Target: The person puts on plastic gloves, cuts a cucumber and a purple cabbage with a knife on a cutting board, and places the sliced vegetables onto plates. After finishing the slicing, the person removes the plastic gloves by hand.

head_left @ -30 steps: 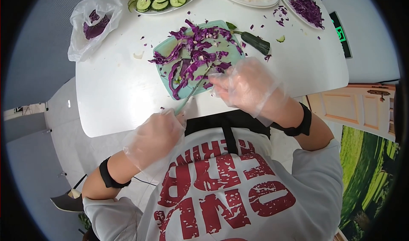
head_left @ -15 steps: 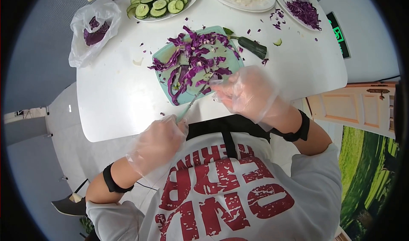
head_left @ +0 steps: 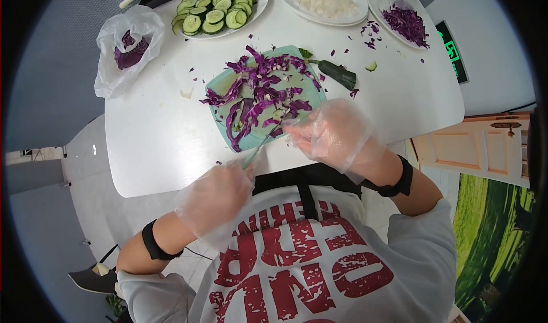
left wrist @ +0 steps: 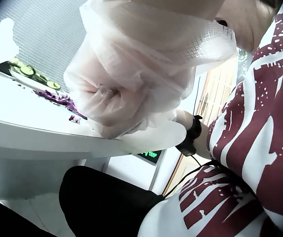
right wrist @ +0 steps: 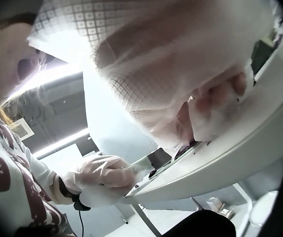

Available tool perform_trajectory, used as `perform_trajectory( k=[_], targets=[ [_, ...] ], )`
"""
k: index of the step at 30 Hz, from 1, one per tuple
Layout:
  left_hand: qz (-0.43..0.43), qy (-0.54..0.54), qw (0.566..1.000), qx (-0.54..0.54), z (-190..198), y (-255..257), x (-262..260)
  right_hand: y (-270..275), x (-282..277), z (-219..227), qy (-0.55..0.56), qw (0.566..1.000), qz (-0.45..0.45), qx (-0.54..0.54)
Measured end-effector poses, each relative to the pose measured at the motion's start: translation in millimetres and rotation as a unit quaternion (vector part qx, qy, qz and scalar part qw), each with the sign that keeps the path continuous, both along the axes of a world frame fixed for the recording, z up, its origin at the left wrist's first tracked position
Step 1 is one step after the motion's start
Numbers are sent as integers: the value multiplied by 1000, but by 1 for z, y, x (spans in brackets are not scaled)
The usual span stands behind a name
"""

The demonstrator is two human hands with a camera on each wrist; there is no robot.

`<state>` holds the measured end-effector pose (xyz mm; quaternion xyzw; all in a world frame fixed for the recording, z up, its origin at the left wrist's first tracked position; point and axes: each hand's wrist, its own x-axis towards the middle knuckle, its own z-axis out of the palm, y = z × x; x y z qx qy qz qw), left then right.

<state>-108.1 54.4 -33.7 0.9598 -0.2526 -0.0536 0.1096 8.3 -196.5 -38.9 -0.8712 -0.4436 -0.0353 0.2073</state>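
Purple cabbage [head_left: 260, 94] lies on the pale green cutting board [head_left: 313, 95], in front of me on the white counter [head_left: 165, 151]; it is in ragged strips and small bits, deep violet with paler edges and whitish flecks, the longer strips curling and crossing at the left and near side, one bunch hanging over the board's left edge; green shows between them, and crumbs lie on the counter around it. My left grip [head_left: 214, 197], in a loose clear glove, is curled closed round the green handle [head_left: 250, 159] of the knife [head_left: 270, 135]; the blade slants away over the board's near edge, its far end among the strips. My right grip [head_left: 337, 131], gloved too, is at the board's near right side, fingers bent in beside the blade; whether they pinch a strip I cannot tell. Beyond the board's right side, a dark green cucumber piece [head_left: 338, 75]; farther off, cucumber slices [head_left: 220, 6] overlapping on a plate, finely shredded cabbage [head_left: 406, 26] on another; at far left, a clear bag [head_left: 107, 74] with more purple cabbage inside.
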Motion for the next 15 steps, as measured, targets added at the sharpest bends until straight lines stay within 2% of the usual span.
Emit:
perform_trajectory(
  k=[1, 2, 4, 5, 6, 7, 8, 10, 12, 14, 15],
  targets=[
    [-59, -90, 994, 4, 0, 2, -1, 0, 0, -3, 3, 1000, -14, 16],
    [-60, -92, 994, 4, 2, 2, -3, 1, 0, -5, 7, 999, -27, 32],
    [-12, 70, 994, 78, 15, 1, -2, 0, 1, -7, 15, 999, -29, 43],
    [-12, 69, 995, 78, 15, -2, -1, 1, 1, -7, 25, 998, -28, 54],
    [39, 89, 994, 50, 16, -6, -1, 0, 1, -5, 23, 998, -27, 54],
    [90, 108, 990, 21, 16, -7, -1, 0, 2, 0, 22, 1000, -14, 7],
    [91, 106, 990, 20, 14, -6, 0, -1, 3, 2, 21, 999, -1, -40],
    [-70, -59, 996, -1, 5, 1, 4, -1, 3, 4, 33, 999, -4, -31],
    [-83, -70, 994, 1, 2, 7, 1, 0, 1, 3, 46, 999, -8, -21],
    [-99, -83, 992, 4, -2, 10, -6, 3, -2, -3, 36, 997, -49, 36],
    [-80, -95, 991, 52, -2, 10, -13, 2, -1, 0, 35, 997, -51, 37]
  ],
)
